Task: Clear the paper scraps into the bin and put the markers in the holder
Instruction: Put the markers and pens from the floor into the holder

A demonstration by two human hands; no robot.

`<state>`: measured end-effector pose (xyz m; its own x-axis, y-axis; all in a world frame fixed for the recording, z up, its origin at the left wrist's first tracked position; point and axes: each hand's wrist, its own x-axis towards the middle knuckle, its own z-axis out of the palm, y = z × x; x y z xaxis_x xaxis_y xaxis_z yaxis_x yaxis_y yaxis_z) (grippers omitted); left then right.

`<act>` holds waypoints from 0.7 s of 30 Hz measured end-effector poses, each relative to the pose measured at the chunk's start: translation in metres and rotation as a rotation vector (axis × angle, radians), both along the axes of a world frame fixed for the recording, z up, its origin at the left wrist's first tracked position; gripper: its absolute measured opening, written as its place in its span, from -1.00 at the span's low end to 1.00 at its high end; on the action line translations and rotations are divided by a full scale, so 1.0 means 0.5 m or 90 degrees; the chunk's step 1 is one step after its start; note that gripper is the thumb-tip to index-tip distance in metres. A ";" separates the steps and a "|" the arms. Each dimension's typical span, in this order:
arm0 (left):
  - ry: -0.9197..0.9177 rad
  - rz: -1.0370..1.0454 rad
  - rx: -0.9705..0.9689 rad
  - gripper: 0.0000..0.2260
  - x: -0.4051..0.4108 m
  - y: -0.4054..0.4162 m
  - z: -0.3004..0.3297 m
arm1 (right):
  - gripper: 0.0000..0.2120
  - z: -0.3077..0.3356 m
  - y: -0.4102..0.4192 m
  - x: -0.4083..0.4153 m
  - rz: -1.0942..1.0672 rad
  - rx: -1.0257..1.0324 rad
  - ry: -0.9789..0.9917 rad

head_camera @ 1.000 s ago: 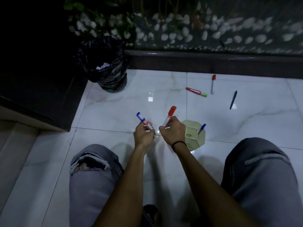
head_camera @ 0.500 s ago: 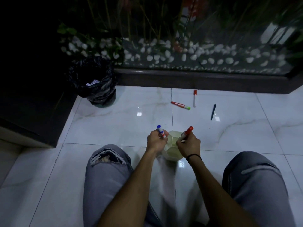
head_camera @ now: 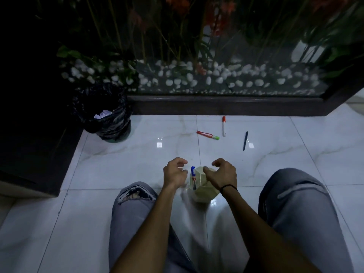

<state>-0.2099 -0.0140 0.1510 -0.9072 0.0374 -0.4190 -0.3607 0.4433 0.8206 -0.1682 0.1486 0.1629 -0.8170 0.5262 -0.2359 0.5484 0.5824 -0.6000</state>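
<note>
We sit on the white marble-veined tile floor (head_camera: pixel 122 166), grey-jeaned knees spread to either side. Half a second ago each of our hands held a marker; now both are released and empty. The blue-capped marker (head_camera: pixel 193 177) stands tilted at the left edge of the pale green faceted pen holder (head_camera: pixel 202 191), and the red-capped one is out of sight, hidden behind the right hand or down inside the holder; we cannot tell which.

The bin lined with a black plastic bag (head_camera: pixel 106 113) stands at the far left by the dark wall, with crumpled white paper scraps (head_camera: pixel 103 114) inside it. The holder sits on the floor between our knees.

Our left hand (head_camera: pixel 174 174) hovers just left of the blue marker, fingers (head_camera: pixel 182 161) loosely curled around nothing. Our right hand (head_camera: pixel 221 174) hovers over the holder's right side, fingers relaxed and also holding nothing.

Farther out on the tiles lie a red marker with a green cap (head_camera: pixel 207 135), a white marker with a red cap (head_camera: pixel 224 126) and a dark blue pen (head_camera: pixel 245 140).
</note>
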 end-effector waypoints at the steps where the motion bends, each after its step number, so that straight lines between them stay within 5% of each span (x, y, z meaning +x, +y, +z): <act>1: 0.008 0.000 -0.009 -0.75 -0.011 -0.003 0.006 | -0.58 0.013 -0.002 -0.014 -0.011 0.008 0.009; 8: 0.071 -0.031 -0.032 -0.85 -0.134 0.089 0.047 | -0.64 0.044 0.060 -0.125 -0.072 -0.017 0.067; 14: 0.057 -0.109 -0.072 -0.86 -0.229 0.206 0.030 | -0.52 0.000 0.195 -0.169 -0.115 -0.056 -0.010; 21: 0.092 -0.249 -0.212 -0.89 -0.388 0.297 -0.051 | -0.62 -0.126 0.332 -0.293 -0.195 -0.024 -0.111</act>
<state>-0.4040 0.1347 0.1254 -0.9013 0.2707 -0.3381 -0.0105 0.7667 0.6419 -0.3146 0.3145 0.0999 -0.5685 0.7290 -0.3813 0.7901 0.3545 -0.5001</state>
